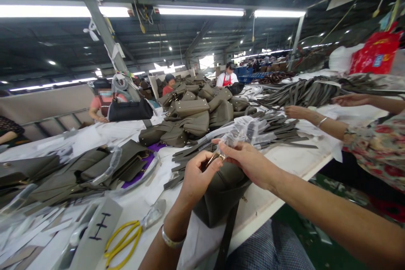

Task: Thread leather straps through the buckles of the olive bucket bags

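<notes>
Straps (281, 130) and bags (191, 107) clog things past the left hand (198, 173). Bare table (294, 158) right of the right hand (249, 162) looks passable tho.

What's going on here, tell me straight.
The person's left hand pinches a small gold-coloured metal piece, and the right hand meets it there, its exact grip partly hidden. They work at the top of a dark olive bag near the edge of the white table. More bags lie heaped farther back. To the right, a co-worker's hands are near a bundle of dark strips.

1 head-height view, forward and down (table (297, 157) close below)
</notes>
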{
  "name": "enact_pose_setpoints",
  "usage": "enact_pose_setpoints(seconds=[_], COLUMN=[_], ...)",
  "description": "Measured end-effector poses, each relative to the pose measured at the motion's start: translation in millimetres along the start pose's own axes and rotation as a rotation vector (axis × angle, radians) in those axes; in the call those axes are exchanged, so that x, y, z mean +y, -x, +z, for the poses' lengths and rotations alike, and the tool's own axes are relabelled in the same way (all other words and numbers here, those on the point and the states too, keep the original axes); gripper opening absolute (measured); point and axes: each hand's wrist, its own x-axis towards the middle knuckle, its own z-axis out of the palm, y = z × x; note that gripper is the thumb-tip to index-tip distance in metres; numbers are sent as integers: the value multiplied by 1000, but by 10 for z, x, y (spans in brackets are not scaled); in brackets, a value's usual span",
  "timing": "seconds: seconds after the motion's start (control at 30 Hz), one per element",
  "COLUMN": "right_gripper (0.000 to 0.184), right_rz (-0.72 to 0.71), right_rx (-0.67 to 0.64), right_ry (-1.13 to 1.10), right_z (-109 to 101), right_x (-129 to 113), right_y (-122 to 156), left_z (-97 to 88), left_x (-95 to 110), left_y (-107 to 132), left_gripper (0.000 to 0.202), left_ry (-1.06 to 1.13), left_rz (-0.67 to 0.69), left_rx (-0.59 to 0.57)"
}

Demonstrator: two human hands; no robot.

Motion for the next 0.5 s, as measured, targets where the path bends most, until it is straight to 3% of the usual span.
enact_pose_setpoints(seconds=[0.27,0.5], right_gripper=[36,35], right_rz=[-59,-32], right_rx=[138,44], right_ry=[-172,-16], right_z=[81,75], right_x=[78,50], right_y=[9,53], left_z=[30,-2], left_x=[8,-26], left_y=[-12,1], left_gripper=[23,24], left_ry=[-5,-15], left_rz=[-15,-14], left_rx=[12,24])
